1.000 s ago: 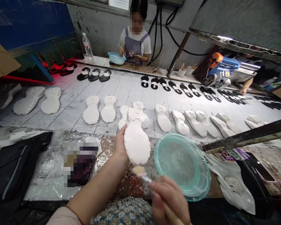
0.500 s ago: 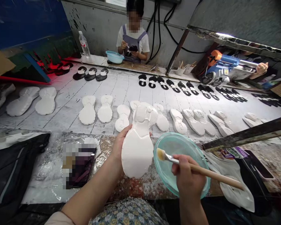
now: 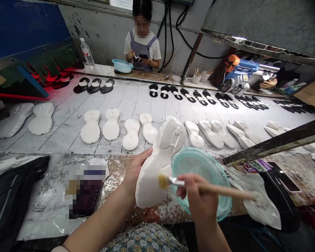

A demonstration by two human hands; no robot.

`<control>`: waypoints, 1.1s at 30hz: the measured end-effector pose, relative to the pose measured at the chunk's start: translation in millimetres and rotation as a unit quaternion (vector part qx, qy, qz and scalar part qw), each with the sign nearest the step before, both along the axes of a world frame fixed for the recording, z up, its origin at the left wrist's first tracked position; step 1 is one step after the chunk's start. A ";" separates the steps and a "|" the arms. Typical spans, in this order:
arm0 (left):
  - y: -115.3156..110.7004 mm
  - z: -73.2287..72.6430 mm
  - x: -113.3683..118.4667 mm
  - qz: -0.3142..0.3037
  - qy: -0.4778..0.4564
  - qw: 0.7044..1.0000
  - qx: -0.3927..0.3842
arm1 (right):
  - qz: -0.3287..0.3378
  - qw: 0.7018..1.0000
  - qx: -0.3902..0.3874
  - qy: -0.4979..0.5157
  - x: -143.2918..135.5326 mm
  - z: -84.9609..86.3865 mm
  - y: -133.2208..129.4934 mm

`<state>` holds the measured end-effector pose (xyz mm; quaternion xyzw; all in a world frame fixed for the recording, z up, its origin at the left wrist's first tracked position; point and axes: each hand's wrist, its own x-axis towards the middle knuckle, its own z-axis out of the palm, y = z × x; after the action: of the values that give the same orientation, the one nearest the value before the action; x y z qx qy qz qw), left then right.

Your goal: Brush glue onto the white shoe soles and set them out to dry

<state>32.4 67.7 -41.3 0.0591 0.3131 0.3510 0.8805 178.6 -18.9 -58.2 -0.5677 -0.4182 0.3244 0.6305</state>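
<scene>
A white shoe sole [image 3: 151,182] is tilted up in my left hand [image 3: 138,166], whose fingers wrap its left edge and partly vanish behind it. My right hand [image 3: 202,197] grips a paintbrush [image 3: 223,190] by its wooden handle. The pale yellow bristles are at the broad part of the sole, seemingly touching it. Just behind the brush stands a turquoise basin [image 3: 199,159] with whitish liquid in it. Other white soles [image 3: 111,124] lie in a row on the grey marked belt [image 3: 128,96] beyond my hands.
Black shoe parts [image 3: 173,92] line the belt's far side. A slanted metal bar [image 3: 273,147] crosses at right. A phone [image 3: 283,176] lies right, a black bag [image 3: 13,196] left. Opposite, a co-worker [image 3: 142,42] works beside a blue basin [image 3: 122,65].
My right hand has carried the brush left from over the basin to the sole. The sole has turned and tilted in my left hand. The whole view has shifted slightly.
</scene>
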 end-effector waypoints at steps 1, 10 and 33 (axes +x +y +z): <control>-1.0 -0.5 0.5 0.009 0.014 1.000 0.016 | -0.023 1.000 0.011 0.004 0.3 1.1 1.3; -7.9 1.0 7.9 0.084 0.049 0.987 0.126 | -0.051 0.998 0.028 0.024 9.6 -2.8 15.9; 37.6 -0.5 -7.5 0.026 0.060 0.998 0.001 | 0.075 0.902 0.325 -0.274 -40.6 -0.6 -13.0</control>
<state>24.9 105.3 -41.8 0.0725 0.3665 0.3694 0.8509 138.0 -32.0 -58.8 -0.3649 -0.6980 0.0488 0.6143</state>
